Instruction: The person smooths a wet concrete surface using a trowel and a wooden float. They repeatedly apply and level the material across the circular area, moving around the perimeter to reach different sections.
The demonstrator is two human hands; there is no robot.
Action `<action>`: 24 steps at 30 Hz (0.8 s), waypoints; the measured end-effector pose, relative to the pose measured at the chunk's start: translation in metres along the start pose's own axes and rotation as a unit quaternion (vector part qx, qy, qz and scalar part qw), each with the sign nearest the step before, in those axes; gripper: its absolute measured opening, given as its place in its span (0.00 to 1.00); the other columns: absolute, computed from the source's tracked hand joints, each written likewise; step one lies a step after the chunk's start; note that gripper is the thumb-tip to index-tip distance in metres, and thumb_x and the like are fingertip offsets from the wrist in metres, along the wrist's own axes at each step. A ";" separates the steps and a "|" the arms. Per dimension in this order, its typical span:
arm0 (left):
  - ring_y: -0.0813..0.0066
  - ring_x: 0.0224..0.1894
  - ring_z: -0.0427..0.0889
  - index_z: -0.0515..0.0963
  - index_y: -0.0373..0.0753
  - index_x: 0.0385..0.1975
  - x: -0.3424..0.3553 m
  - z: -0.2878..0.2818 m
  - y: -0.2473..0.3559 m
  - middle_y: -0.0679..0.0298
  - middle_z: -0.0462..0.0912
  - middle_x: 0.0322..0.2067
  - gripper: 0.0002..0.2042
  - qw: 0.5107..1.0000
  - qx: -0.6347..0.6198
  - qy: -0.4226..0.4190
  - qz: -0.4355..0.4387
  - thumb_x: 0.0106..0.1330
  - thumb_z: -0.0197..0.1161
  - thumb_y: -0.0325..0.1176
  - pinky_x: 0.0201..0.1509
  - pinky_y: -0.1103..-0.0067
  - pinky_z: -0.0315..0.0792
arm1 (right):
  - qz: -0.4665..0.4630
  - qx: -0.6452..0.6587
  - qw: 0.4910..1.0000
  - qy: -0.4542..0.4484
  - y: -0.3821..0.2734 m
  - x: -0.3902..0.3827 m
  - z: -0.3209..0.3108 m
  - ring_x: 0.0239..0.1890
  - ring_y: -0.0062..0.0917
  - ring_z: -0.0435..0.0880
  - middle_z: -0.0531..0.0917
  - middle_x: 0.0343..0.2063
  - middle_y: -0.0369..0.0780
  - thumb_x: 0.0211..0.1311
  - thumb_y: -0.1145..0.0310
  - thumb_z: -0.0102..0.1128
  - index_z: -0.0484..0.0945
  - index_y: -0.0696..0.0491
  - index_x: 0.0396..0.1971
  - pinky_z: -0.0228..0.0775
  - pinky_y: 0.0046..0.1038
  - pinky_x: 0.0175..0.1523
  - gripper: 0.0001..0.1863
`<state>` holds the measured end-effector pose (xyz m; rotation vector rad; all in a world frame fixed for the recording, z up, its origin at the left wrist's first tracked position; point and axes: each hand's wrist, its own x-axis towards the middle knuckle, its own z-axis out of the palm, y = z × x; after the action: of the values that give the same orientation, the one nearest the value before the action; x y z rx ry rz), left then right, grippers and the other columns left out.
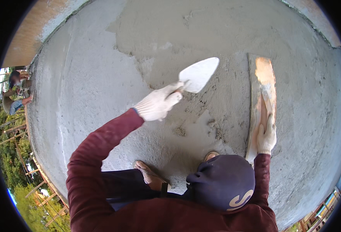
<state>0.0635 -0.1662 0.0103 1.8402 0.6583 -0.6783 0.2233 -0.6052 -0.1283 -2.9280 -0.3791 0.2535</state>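
Note:
My left hand [157, 103], in a white knit glove, is closed around the handle of a pointed trowel [200, 74]. Its pale blade points up and to the right, over a rough patch of grey wet mortar [205, 102]. On the right, my gloved right hand [267, 137] grips a long wooden float [264, 71] at the lower part of its raised handle. Cement smears the float, and bare orange wood shows near its far end. The float lies along the mortar surface, pointing away from me.
Between my arms is a dark blue cap [224, 183]. A sandalled foot [149, 176] stands on the grey surface. Two people [16, 92] crouch at the far left edge. Wooden poles [14, 133] and trees lie beyond the slab. A wall [43, 31] borders the top left.

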 end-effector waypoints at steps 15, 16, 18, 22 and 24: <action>0.82 0.25 0.76 0.55 0.33 0.78 -0.129 -0.085 -0.096 0.67 0.76 0.30 0.45 0.952 -0.108 0.281 -0.062 0.72 0.62 0.59 0.28 0.81 0.75 | -0.320 -0.019 0.944 -0.078 -0.308 0.253 0.020 0.58 0.46 0.83 0.81 0.56 0.52 0.72 0.58 0.55 0.58 0.38 0.77 0.75 0.45 0.64 0.35; 0.82 0.26 0.76 0.55 0.33 0.78 -0.129 -0.094 -0.105 0.67 0.76 0.30 0.44 0.946 -0.106 0.304 -0.039 0.72 0.61 0.58 0.29 0.82 0.75 | -0.331 -0.023 0.938 -0.097 -0.300 0.233 0.025 0.57 0.47 0.83 0.81 0.57 0.52 0.73 0.57 0.53 0.58 0.38 0.77 0.75 0.45 0.64 0.34; 0.83 0.26 0.76 0.54 0.34 0.78 -0.132 -0.100 -0.107 0.68 0.76 0.30 0.41 0.932 -0.142 0.331 -0.043 0.75 0.59 0.54 0.31 0.82 0.76 | -0.356 -0.029 0.922 -0.146 -0.271 0.181 0.015 0.57 0.47 0.83 0.79 0.57 0.53 0.74 0.56 0.51 0.59 0.38 0.77 0.76 0.45 0.62 0.33; 0.85 0.24 0.74 0.56 0.36 0.78 -0.154 -0.102 -0.125 0.69 0.75 0.27 0.39 0.903 -0.152 0.400 -0.040 0.76 0.59 0.53 0.28 0.83 0.74 | -0.360 -0.017 0.908 -0.215 -0.163 0.048 -0.014 0.49 0.46 0.85 0.80 0.50 0.52 0.74 0.55 0.52 0.64 0.39 0.73 0.77 0.47 0.52 0.30; 0.85 0.23 0.74 0.56 0.36 0.78 -0.165 -0.098 -0.129 0.69 0.75 0.26 0.38 0.904 -0.153 0.395 -0.061 0.76 0.59 0.52 0.26 0.83 0.73 | -0.299 -0.082 0.931 -0.194 -0.086 0.015 -0.009 0.44 0.44 0.86 0.81 0.46 0.50 0.71 0.59 0.58 0.68 0.36 0.71 0.78 0.46 0.50 0.29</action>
<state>-0.1270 -0.0543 0.0782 1.7453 1.3314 0.1435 0.2188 -0.5208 -0.1046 -2.7253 -1.3697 0.7315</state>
